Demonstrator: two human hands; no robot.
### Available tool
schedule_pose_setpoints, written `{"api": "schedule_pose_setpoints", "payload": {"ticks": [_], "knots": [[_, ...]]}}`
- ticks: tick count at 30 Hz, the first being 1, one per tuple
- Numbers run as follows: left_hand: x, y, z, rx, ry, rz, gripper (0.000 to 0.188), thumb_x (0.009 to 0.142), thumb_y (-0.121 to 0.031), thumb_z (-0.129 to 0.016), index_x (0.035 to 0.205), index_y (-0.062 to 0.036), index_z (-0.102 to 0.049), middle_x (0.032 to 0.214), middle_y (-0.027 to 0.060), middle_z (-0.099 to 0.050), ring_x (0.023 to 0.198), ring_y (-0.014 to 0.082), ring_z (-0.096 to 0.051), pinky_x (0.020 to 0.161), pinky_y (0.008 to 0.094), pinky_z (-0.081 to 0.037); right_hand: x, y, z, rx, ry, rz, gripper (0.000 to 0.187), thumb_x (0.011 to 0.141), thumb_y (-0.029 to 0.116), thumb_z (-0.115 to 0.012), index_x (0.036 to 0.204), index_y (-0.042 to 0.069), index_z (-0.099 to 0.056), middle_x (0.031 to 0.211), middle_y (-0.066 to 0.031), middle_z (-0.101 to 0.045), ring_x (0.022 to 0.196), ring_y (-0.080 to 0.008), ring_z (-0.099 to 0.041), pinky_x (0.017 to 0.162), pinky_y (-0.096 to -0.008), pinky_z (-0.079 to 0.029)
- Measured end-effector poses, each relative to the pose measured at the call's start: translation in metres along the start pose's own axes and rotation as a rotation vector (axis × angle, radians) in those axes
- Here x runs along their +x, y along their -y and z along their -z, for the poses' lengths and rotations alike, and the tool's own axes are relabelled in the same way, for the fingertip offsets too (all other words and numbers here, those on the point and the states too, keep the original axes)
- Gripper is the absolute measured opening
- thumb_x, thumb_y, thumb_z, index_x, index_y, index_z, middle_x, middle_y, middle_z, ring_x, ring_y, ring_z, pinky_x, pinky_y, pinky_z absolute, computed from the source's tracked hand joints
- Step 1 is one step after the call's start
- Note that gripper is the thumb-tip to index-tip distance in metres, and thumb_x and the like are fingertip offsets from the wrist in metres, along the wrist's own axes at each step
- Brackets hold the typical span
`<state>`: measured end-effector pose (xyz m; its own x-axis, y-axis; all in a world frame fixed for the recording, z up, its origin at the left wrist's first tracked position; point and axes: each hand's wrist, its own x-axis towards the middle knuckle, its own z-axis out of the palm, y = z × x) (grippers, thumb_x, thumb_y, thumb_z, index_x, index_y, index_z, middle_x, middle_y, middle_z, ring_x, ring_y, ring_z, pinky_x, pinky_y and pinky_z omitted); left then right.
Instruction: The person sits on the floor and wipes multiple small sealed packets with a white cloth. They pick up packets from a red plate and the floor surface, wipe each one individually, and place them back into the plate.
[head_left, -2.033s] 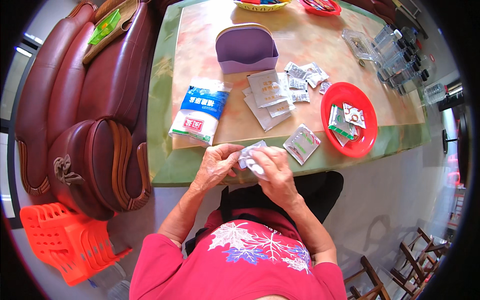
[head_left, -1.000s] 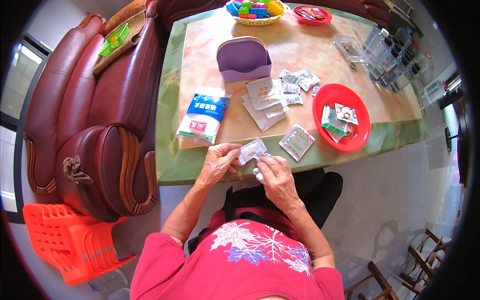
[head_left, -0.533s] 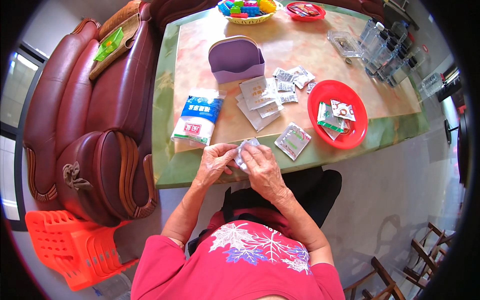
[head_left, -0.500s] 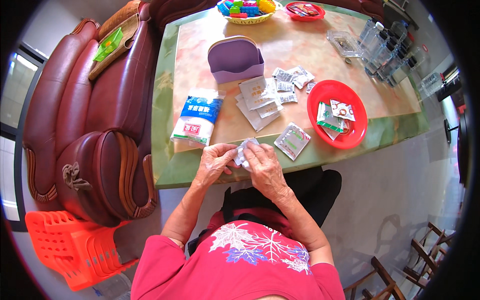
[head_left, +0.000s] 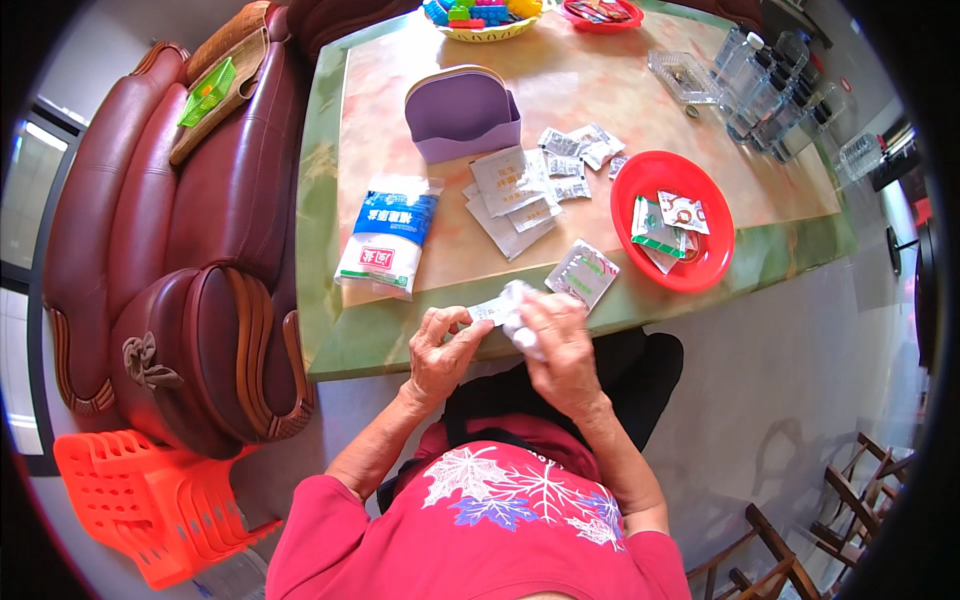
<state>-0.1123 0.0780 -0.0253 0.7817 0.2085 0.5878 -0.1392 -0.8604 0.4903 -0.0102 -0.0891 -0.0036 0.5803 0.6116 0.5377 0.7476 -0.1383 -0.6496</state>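
At the near edge of the table, my left hand pinches one end of a small white printed packet. My right hand, slightly blurred, is closed around a crumpled white tissue or cloth that touches the packet's other end. Just beyond the right hand lies a square clear-and-white sachet with green print. Flat white sachets overlap farther back, beside several small silver-white packets. A blue-and-white plastic bag rests to the left.
A red oval plate holding a few packets is at the right. Behind stand a purple holder, a yellow basket of colourful blocks, another red dish, a clear tray and several clear bottles. Orange plastic baskets sit beside the sofa.
My right hand has moved rightward and away from the left, with the white tissue or cloth showing more. More of the small packet is visible between my hands. The view has shifted slightly.
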Motion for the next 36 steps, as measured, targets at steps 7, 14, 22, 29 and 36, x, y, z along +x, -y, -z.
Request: {"api": "schedule_pose_setpoints", "payload": {"ticks": [7, 14, 22, 29, 36], "knots": [[-0.004, 0.007, 0.0, -0.018, 0.11, -0.072, 0.022, 0.075, 0.003, -0.07, 0.097, -0.0027, -0.069, 0.099, 0.0099, -0.064, 0.088, 0.0291, -0.064, 0.075, 0.039, -0.053, -0.004, -0.005, -0.021, -0.288, 0.227, 0.042, 0.04, 0.08, 0.01, -0.062, 0.118, -0.003, -0.062, 0.124, -0.0145, -0.059, 0.114, -0.0333, -0.053, 0.096, -0.0436, -0.045], [0.01, -0.002, 0.005, 0.158, 0.012, 0.151, 0.024, 0.08, 0.006, -0.065, 0.103, -0.0017, -0.065, 0.106, 0.0155, -0.06, 0.098, 0.0325, -0.059, 0.085, 0.0413, -0.05, -0.008, -0.009, -0.008, -0.304, 0.236, -0.012, 0.043, 0.077, 0.008, -0.067, 0.119, -0.003, -0.062, 0.125, -0.0135, -0.059, 0.112, -0.0328, -0.051, 0.096, -0.0429, -0.045], [0.002, -0.033, -0.011, 0.092, 0.124, 0.181, 0.032, 0.078, -0.003, -0.073, 0.109, -0.0044, -0.065, 0.114, 0.0152, -0.058, 0.107, 0.0331, -0.056, 0.093, 0.0426, -0.046, -0.021, 0.001, 0.004, 0.022, 0.246, -0.093, 0.048, 0.072, -0.001, -0.067, 0.119, -0.003, -0.06, 0.121, -0.0169, -0.059, 0.113, -0.0365, -0.053, 0.098, -0.0446, -0.044], [-0.015, -0.022, -0.005, 0.087, 0.167, 0.047, 0.021, 0.079, -0.007, -0.072, 0.098, -0.0071, -0.066, 0.117, 0.0099, -0.064, 0.114, 0.0294, -0.061, 0.095, 0.0417, -0.044, 0.0, -0.001, 0.006, 0.094, 0.115, -0.016, 0.046, 0.073, -0.006, -0.066, 0.119, 0.002, -0.062, 0.121, -0.0149, -0.061, 0.112, -0.036, -0.054, 0.1, -0.044, -0.043], [-0.03, -0.008, -0.006, 0.051, 0.139, -0.021, 0.022, 0.08, -0.006, -0.073, 0.1, -0.0063, -0.065, 0.12, 0.0098, -0.065, 0.118, 0.0287, -0.061, 0.095, 0.0401, -0.044, 0.005, -0.013, -0.019, -0.234, 0.265, 0.02, 0.04, 0.077, 0.007, -0.063, 0.117, -0.001, -0.062, 0.124, -0.0121, -0.059, 0.112, -0.0337, -0.051, 0.095, -0.0426, -0.045]]}}
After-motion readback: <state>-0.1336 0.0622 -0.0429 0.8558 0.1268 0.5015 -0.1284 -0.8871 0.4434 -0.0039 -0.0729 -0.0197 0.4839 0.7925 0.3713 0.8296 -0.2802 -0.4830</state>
